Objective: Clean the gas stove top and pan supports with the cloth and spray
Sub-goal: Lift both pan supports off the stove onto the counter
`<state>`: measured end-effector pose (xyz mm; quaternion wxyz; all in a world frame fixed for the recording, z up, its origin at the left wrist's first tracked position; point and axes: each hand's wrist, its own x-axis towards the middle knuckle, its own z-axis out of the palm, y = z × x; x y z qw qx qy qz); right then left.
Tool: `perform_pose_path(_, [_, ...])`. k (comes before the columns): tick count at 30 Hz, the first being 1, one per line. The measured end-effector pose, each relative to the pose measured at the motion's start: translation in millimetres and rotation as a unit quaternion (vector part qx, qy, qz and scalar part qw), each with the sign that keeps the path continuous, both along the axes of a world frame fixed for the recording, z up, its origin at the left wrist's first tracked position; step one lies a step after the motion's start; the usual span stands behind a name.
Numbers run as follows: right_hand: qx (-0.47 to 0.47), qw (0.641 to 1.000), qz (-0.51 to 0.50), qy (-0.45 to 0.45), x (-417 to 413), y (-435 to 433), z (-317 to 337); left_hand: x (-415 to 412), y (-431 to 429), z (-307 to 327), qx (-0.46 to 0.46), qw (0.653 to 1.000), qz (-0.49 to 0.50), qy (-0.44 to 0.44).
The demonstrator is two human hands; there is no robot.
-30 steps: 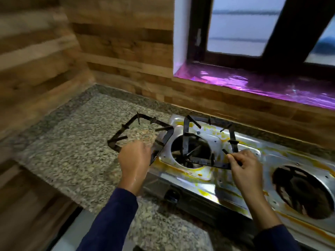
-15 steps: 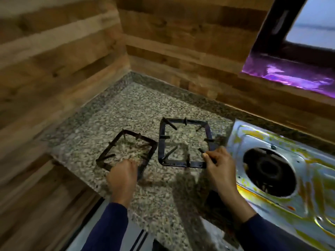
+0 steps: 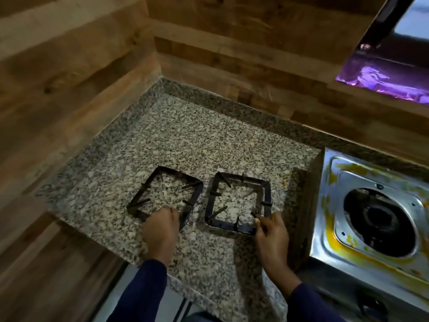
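Two black square pan supports lie side by side on the granite counter [image 3: 185, 140]. My left hand [image 3: 161, 225] grips the near edge of the left pan support [image 3: 148, 189]. My right hand [image 3: 270, 231] pinches the near right corner of the right pan support [image 3: 214, 189]. At the right edge sits the steel gas stove [image 3: 329, 231], streaked with yellow-orange grime, its left burner [image 3: 380, 219] bare. No cloth or spray bottle is in view.
Wood-panelled walls [image 3: 69, 89] close the counter on the left and at the back. A window sill with purple foil [image 3: 383, 82] sits at the upper right. The counter's front edge runs just below my wrists.
Both supports came off the stove and moved left onto the counter. They now lie flat side by side, with my hands still on their near edges. The view has swung left.
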<state>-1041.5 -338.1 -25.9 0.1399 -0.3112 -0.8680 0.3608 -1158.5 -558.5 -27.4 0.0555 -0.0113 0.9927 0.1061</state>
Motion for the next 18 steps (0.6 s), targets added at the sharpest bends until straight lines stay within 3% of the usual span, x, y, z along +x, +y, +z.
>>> perform_pose_path(12, [-0.015,0.998,0.011,-0.059,7.2,-7.3,-14.9,5.6,1.9,8.9,0.001,0.998,0.003,-0.056])
perform_pose_path(18, [-0.023,0.993,0.070,-0.093,10.5,1.7,16.6,10.0,24.6,43.9,-0.094,0.991,-0.023,-0.095])
